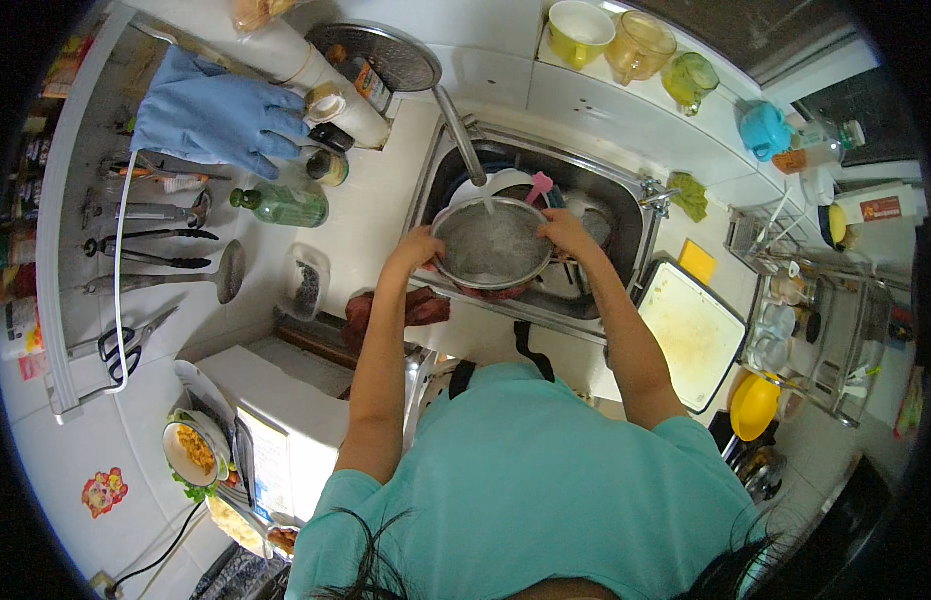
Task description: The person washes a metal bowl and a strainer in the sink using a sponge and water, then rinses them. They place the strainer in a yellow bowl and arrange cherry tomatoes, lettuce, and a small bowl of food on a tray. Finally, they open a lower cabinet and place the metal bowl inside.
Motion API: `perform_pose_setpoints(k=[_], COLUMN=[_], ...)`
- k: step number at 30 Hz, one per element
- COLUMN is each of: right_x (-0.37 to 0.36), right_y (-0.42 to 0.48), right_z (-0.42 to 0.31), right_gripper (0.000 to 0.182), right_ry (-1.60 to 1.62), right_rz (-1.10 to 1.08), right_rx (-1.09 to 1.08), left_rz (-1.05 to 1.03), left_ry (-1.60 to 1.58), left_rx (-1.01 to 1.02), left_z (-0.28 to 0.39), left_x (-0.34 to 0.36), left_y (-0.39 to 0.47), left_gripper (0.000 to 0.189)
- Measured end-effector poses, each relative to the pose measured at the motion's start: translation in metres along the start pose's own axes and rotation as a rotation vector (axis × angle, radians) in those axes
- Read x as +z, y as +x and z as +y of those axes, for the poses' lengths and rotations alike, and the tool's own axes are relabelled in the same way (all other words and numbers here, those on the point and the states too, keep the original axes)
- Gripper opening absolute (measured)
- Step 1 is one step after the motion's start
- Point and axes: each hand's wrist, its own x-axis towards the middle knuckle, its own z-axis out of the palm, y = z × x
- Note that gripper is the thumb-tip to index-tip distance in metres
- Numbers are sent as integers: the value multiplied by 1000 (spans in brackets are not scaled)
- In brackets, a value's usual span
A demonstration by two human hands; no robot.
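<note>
A round metal-rimmed sieve or bowl (pixel 494 244) is held level over the near left part of a steel sink. My left hand (pixel 418 250) grips its left rim, and my right hand (pixel 567 231) grips the rim on the other side. Water runs into it from the faucet (pixel 462 139). Part of something reddish shows just below its near rim. Behind it in the sink (pixel 623 259) lie a white bowl (pixel 503 181), a pink-handled item (pixel 539 186) and other dishes, partly hidden.
Right of the sink are a white cutting board (pixel 692 334), a yellow sponge cloth (pixel 696 261) and a wire dish rack (pixel 848 337). On the left stand a green bottle (pixel 285 206) and a dark red cloth (pixel 424 306). Blue gloves (pixel 210 112) hang above.
</note>
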Motion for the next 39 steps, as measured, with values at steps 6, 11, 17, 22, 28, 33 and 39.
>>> perform_pose_setpoints(k=[6,11,17,22,28,33,39], right_x=[-19,-11,-8,-15,-10,14,37], right_y=[-20,-56,-61,-38,3,34,56], right_z=[-14,-43,-40,-15,3,15,19], right_gripper=[30,41,42,33,29,27,29], right_ry=[-124,-235,-233,-271,-290,-163,-129], right_rz=[305,569,548,614,544,541,573], right_rx=[-358,-521,-561,-614,-558,-620,-693], left_rz=[-179,-92,163,254,498,659,620], left_ry=[143,-253,-384,-244,55,183,275], left_rx=[334,-71,266,615,669,727,709], left_z=[-34,11,4,10,4,13,24], left_x=[37,77,79,47,22,14,1], left_y=[41,36,72,61,43,4,-27], left_gripper=[30,39,29,25,25,23,21])
